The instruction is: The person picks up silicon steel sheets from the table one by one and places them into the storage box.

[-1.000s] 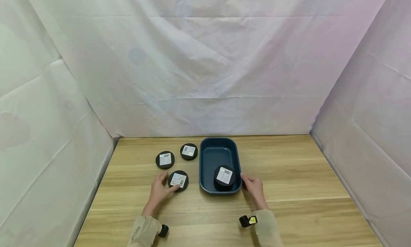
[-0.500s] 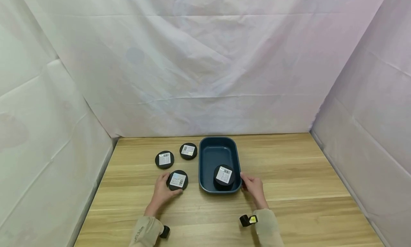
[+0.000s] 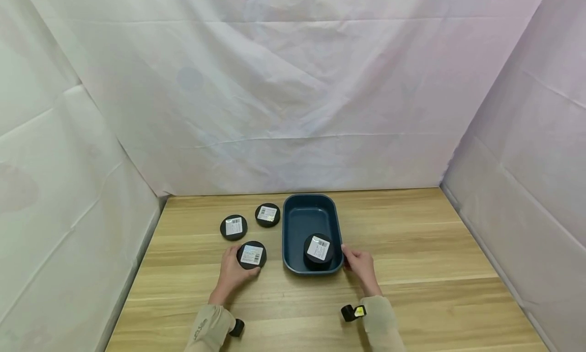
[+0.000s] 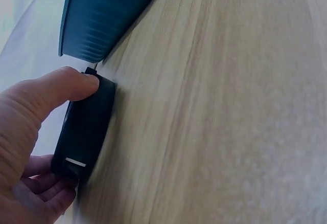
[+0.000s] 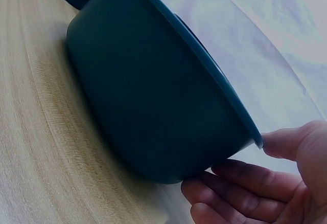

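Note:
My left hand (image 3: pixel 232 271) grips a flat, round black case (image 3: pixel 252 255) with a white barcode label on top, left of the tray. In the left wrist view the thumb presses one end of this case (image 4: pixel 84 127) and the fingers curl round the other, close over the table. A deep blue rectangular tray (image 3: pixel 308 222) stands in the middle. My right hand (image 3: pixel 361 267) pinches its near right corner, thumb at the rim and fingers against the outer wall (image 5: pixel 153 91). Inside the tray, at its near end, sits another labelled black round case (image 3: pixel 318 249).
Two more black cases lie farther back on the wooden table (image 3: pixel 435 270): one (image 3: pixel 233 227) at the left, another (image 3: pixel 267 215) close to the tray's left side. White cloth (image 3: pixel 284 103) hangs behind the table and along both sides.
The left thumb has come off the label to the case's near edge, and the fingers have closed round it. That case has shifted slightly. The right hand stays at the tray's corner.

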